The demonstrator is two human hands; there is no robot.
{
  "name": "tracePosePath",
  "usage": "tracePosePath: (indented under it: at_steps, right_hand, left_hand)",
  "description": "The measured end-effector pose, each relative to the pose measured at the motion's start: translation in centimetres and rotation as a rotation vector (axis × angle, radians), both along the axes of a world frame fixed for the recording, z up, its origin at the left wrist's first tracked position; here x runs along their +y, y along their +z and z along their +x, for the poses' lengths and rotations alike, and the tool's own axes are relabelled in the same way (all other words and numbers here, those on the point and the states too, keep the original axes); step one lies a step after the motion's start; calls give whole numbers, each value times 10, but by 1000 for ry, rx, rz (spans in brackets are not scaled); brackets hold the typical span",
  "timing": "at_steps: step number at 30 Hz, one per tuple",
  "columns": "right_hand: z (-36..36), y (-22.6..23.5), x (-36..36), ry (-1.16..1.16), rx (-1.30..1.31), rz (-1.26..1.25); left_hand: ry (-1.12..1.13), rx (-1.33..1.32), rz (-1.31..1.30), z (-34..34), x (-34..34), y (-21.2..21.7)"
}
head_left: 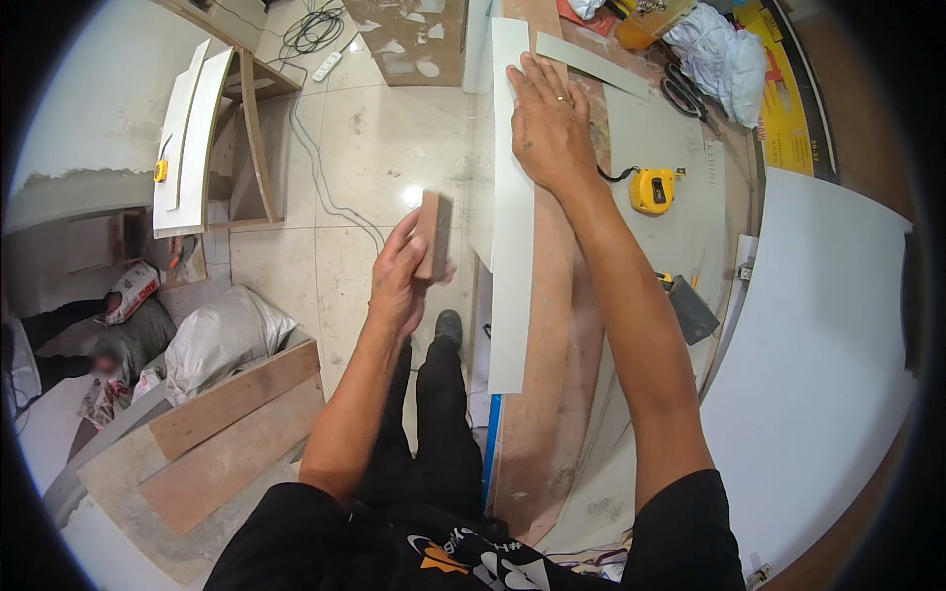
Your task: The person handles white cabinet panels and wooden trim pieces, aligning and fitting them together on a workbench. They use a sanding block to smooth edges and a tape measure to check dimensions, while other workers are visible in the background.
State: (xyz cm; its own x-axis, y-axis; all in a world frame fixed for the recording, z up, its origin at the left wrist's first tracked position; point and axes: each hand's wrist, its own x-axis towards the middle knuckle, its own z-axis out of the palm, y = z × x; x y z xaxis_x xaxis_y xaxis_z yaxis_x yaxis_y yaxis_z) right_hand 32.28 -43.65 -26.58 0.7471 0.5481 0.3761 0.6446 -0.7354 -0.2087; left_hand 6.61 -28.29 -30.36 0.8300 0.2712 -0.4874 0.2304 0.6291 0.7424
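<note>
My left hand [397, 278] is closed around a small brown rectangular block [434, 234], held up over the floor to the left of the workbench. A long white strip [510, 286] lies along the bench's left edge, jutting slightly past it. On the strip's far part my right hand [554, 128] rests flat, fingers stretched out, a ring on one of them. Beneath the strip runs a brown wooden board [552, 325]. Just right of my right forearm sits a yellow tape measure [650, 191]. The block's underside is hidden.
Black-handled scissors [682, 94], a thin pale offcut [591, 65] and a dark grey block [693, 310] lie on the bench. A large white panel [808, 364] stands at right. At left are a wooden frame [258, 148], a white sack [225, 340], planks [236, 404] and a cable [313, 34].
</note>
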Motion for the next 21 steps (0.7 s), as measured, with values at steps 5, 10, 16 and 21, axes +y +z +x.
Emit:
tracePosePath:
  at_steps: [5, 10, 16, 21]
  right_hand:
    - [-1, 4, 2, -22, 14, -44]
    - [0, 4, 3, -32, 29, -2]
    - [2, 1, 2, -23, 50, 15]
    - [1, 3, 4, -38, 72, 25]
  left_hand:
    - [-63, -55, 337, 65, -20, 38]
    - [5, -119, 449, 103, -33, 45]
    - [90, -196, 531, 127, -40, 37]
    - [118, -209, 390, 140, -39, 32]
